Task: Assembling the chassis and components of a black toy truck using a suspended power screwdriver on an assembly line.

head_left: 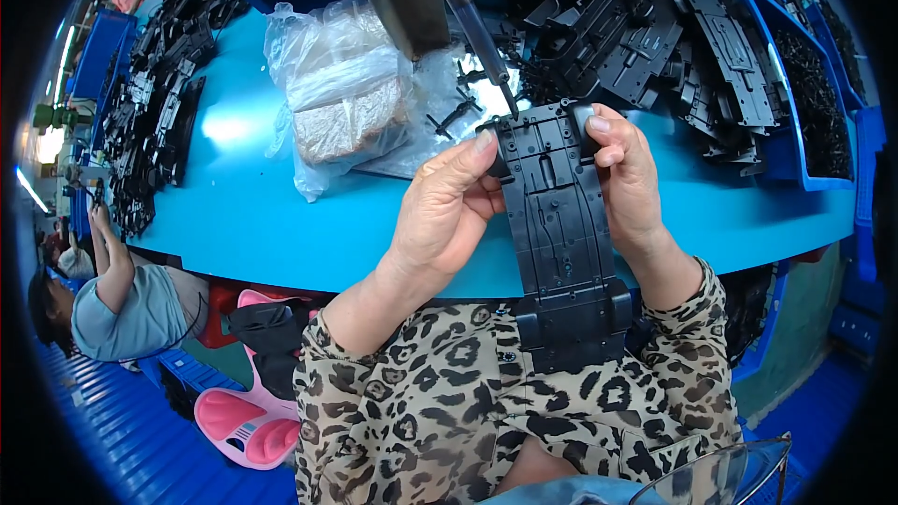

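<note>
A worker's two hands grip a long black plastic chassis plate (561, 224) above the near edge of a turquoise desk (243, 206), just right of centre frame. The left hand (449, 210) closes on the plate's left edge, thumb reaching up to its top corner; the right hand (629, 182) clamps the right edge, thumb pressed on the upper corner. The plate's lower end rests against the worker's leopard-print sleeves (440, 411). At 12 o'clock, a hanging tool with a metal tip (477, 33) points down at the plate's top end, the tip just beside it. At 11 o'clock lies a clear plastic bag (341, 93) holding a greyish block. Heaps of black moulded parts (655, 37) fill the desk at 1 o'clock, with more (154, 103) stacked at 10 o'clock. Blue bins (804, 84) of small black pieces stand at 2 o'clock. At 8 o'clock, another person (122, 304) sits at the same desk, beside a pink stool (248, 416).
</note>
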### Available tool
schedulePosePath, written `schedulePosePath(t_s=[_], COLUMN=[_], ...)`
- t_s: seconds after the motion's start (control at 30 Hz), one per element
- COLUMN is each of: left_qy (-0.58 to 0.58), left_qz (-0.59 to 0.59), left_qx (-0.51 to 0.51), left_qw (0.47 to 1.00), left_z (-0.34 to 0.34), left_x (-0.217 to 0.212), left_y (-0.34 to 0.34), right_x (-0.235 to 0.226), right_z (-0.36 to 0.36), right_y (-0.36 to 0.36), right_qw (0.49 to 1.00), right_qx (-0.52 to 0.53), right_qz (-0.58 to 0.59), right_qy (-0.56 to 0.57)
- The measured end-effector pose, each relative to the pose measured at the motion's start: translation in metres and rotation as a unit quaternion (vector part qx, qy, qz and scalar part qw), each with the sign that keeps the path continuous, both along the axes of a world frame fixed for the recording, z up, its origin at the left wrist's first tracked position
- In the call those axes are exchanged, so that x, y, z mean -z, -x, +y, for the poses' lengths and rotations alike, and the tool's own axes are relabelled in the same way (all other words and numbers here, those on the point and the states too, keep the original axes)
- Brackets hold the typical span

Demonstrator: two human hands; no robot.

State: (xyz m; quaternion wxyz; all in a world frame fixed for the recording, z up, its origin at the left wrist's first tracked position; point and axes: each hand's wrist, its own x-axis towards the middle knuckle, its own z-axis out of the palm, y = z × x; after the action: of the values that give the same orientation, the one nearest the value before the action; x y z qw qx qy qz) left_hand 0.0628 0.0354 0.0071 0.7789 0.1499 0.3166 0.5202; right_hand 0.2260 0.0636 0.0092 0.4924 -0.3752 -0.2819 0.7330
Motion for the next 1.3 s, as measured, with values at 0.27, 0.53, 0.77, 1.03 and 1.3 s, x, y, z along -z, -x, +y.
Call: schedulePosePath(t_s=[0.27, 0.53, 0.77, 1.03, 1.3], left_qy=[-0.016, -0.01, -0.007, -0.005, -0.023], left_qz=[-0.007, -0.001, 0.008, 0.011, 0.019], left_qx=[0.0, 0.002, -0.003, 0.0, 0.014], left_qw=[1.0, 1.0, 1.0, 1.0, 0.999], left_z=[-0.0018, -0.0023, -0.0022, -0.0028, -0.0038], left_x=[0.0012, -0.0012, 0.001, -0.0028, 0.0001], left_y=[0.0008, 0.0003, -0.0001, -0.0003, 0.0027], right_x=[-0.0003, -0.0003, -0.0019, 0.0027, 0.0027], right_z=[-0.0006, -0.0007, 0.0, 0.0004, 0.0004], right_y=[0.0018, 0.0004, 0.0017, 0.0006, 0.0], right_qw=[1.0, 1.0, 1.0, 1.0, 1.0], right_qx=[0.001, -0.012, -0.01, -0.011, -0.017], right_qz=[-0.003, -0.008, 0.003, 0.012, -0.007], right_qy=[-0.001, -0.006, 0.002, 0.004, -0.018])
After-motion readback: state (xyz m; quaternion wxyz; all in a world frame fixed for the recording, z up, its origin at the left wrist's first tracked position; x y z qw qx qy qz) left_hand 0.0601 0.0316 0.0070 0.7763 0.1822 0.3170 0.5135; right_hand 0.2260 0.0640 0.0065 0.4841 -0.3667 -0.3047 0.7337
